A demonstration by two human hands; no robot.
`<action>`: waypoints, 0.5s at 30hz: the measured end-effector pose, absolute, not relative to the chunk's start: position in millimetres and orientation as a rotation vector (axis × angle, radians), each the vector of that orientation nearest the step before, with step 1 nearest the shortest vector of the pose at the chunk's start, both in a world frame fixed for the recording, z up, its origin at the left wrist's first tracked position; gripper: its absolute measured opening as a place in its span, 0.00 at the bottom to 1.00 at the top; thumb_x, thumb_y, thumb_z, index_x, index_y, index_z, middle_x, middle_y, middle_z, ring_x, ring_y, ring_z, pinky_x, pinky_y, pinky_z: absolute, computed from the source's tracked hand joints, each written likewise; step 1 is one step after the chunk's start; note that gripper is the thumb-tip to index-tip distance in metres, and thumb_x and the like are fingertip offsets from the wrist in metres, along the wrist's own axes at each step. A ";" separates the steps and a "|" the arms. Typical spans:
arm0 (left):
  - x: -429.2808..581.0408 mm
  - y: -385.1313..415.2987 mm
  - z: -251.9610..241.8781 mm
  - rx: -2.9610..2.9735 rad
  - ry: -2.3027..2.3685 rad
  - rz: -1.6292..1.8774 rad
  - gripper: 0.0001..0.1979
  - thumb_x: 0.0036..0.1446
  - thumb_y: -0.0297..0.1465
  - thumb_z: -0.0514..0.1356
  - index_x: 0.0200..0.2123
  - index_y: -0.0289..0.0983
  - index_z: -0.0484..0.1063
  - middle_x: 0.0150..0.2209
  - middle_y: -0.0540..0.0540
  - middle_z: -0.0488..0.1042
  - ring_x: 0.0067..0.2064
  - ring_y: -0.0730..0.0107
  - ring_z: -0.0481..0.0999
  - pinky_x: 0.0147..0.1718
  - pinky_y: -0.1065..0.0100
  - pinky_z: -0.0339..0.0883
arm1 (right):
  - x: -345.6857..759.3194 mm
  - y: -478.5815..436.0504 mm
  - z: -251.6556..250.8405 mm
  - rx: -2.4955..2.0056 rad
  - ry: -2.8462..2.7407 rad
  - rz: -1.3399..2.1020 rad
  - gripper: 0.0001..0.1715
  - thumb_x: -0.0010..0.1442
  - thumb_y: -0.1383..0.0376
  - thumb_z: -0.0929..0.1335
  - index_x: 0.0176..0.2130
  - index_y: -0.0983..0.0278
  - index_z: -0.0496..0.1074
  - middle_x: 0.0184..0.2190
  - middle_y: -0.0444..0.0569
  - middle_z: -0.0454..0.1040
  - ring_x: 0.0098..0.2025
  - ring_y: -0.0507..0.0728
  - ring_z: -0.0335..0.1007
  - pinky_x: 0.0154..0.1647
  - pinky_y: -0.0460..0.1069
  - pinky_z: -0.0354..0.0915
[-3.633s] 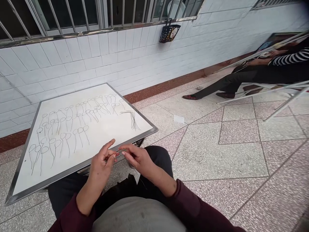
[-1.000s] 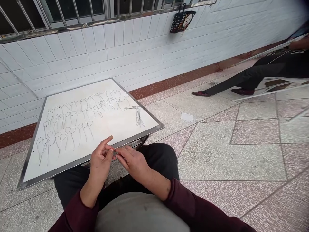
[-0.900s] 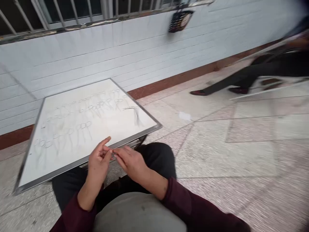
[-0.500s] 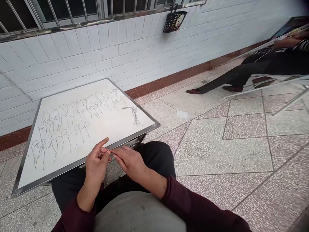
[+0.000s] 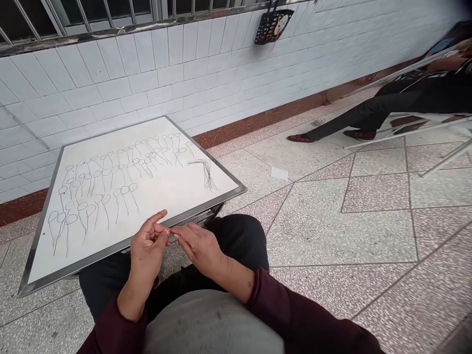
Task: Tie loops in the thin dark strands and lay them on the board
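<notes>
Fingertips of both hands meet at a single point, where a narrow gap parts them in the earliest frame; the head view is also tilted slightly lower than half a second ago. Head view: the left hand (image 5: pixel 149 246) pinches a small piece (image 5: pixel 169 230) between thumb and fingers, forefinger raised clear, presumably to leave the tips unobstructed. The right hand (image 5: pixel 202 248) brings thumb and forefinger to the same spot; whether they grip the piece cannot be told, as the fingers cover most of it. Both hands work just above the near edge of the board (image 5: pixel 177 196), probably for a steady, close position. Thin loops (image 5: pixel 125 190) with tails lie on the board in rough rows, an arrangement that likely prevents tangling, although some loops overlap. Loose strands (image 5: pixel 208 174) lie bunched near the right edge, apart from the rows and, it seems, within easy reach of the right hand. The right knee (image 5: pixel 238 236) stands beside the near corner and limits room below. The tiled wall (image 5: pixel 221 88) closes off the far side; a dark bag (image 5: pixel 273 27) hangs there below the window bars. White paper (image 5: pixel 279 174) lies on the floor. A seated person's leg (image 5: pixel 342 118) extends at right, well apart from the board.
</notes>
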State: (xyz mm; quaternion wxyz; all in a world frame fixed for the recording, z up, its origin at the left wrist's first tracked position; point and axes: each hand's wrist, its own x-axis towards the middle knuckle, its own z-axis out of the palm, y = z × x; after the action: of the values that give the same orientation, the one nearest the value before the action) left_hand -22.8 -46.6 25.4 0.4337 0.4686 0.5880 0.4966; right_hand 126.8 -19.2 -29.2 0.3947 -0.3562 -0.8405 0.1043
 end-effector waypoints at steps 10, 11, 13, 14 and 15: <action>-23.7 -44.4 25.4 1.195 1.475 1.209 0.21 0.54 0.33 0.62 0.52 0.40 0.72 0.27 0.54 0.72 0.25 0.77 0.69 0.26 0.74 0.65 | 129.1 -16.3 -33.8 -0.896 -2.170 0.153 0.12 0.69 0.67 0.59 0.45 0.65 0.71 0.32 0.49 0.77 0.33 0.54 0.70 0.34 0.47 0.67; -23.7 -44.1 24.7 1.196 1.476 1.205 0.21 0.53 0.33 0.63 0.52 0.40 0.72 0.26 0.54 0.71 0.25 0.77 0.69 0.26 0.74 0.65 | 129.3 -15.9 -34.0 -0.899 -2.187 0.121 0.12 0.69 0.67 0.59 0.44 0.65 0.71 0.31 0.49 0.76 0.33 0.54 0.69 0.33 0.47 0.67; -23.9 -43.7 22.9 1.196 1.468 1.205 0.20 0.53 0.33 0.63 0.51 0.40 0.73 0.26 0.54 0.71 0.25 0.77 0.69 0.26 0.74 0.66 | 129.6 -14.5 -34.5 -0.897 -2.206 0.072 0.12 0.69 0.68 0.59 0.43 0.65 0.72 0.28 0.49 0.75 0.31 0.54 0.68 0.32 0.48 0.66; -24.2 -43.5 22.1 1.194 1.462 1.208 0.20 0.53 0.33 0.63 0.50 0.40 0.73 0.26 0.54 0.71 0.25 0.77 0.68 0.27 0.74 0.66 | 129.7 -13.6 -34.8 -0.895 -2.207 0.061 0.12 0.69 0.69 0.60 0.43 0.65 0.72 0.28 0.49 0.75 0.30 0.54 0.68 0.32 0.48 0.66; -24.6 -43.4 21.5 1.193 1.458 1.210 0.20 0.53 0.33 0.63 0.50 0.40 0.73 0.26 0.54 0.71 0.25 0.77 0.68 0.27 0.74 0.66 | 129.8 -12.6 -35.0 -0.893 -2.208 0.063 0.12 0.69 0.69 0.60 0.42 0.65 0.72 0.28 0.49 0.75 0.30 0.54 0.68 0.31 0.48 0.66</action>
State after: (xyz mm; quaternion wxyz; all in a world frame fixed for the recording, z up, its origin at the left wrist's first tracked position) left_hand -24.6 -43.4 21.5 0.4361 0.4794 0.5861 0.4863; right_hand 129.8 -12.6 -35.0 0.3702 -0.3482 -0.8609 0.0247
